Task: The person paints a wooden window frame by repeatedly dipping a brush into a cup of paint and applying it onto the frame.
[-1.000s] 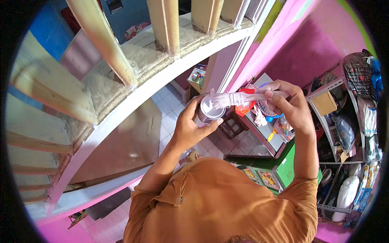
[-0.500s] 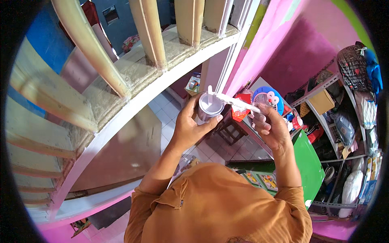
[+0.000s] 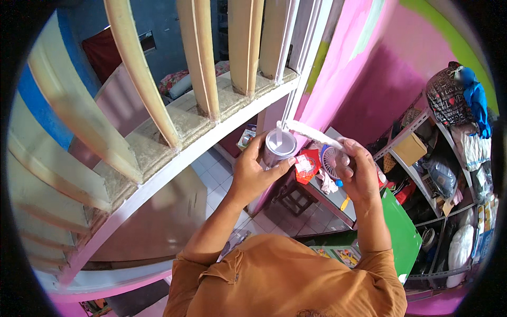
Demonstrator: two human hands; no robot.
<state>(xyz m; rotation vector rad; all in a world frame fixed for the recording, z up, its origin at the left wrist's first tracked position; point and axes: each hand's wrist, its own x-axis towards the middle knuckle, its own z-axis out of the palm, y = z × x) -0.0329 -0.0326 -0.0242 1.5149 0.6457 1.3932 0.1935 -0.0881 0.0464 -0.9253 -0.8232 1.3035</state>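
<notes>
My left hand (image 3: 257,168) is wrapped round a small clear plastic cup (image 3: 281,143), its thumb along the near side. Something pale lavender-white shows inside the cup; whether it is liquid I cannot tell. At the rim stands a narrow white piece (image 3: 279,132). My right hand (image 3: 358,166) pinches one end of a long, thin white stick-like tool (image 3: 315,133) with an uneven, smeared-looking surface. The tool's far end lies just above the cup's rim, next to the narrow piece. Whether these two are joined cannot be made out.
A curved ledge (image 3: 237,101) with cream balusters (image 3: 195,58) runs along the left. Beyond my hands, a table (image 3: 338,203) carries a red packet (image 3: 307,166) and a fan (image 3: 331,161). A green cabinet (image 3: 398,227) and loaded metal shelves (image 3: 422,150) stand at right.
The whole view has shifted, with the balusters and table now lower in the picture. Both hands keep their holds; the cup and tool appear slightly lower and further right.
</notes>
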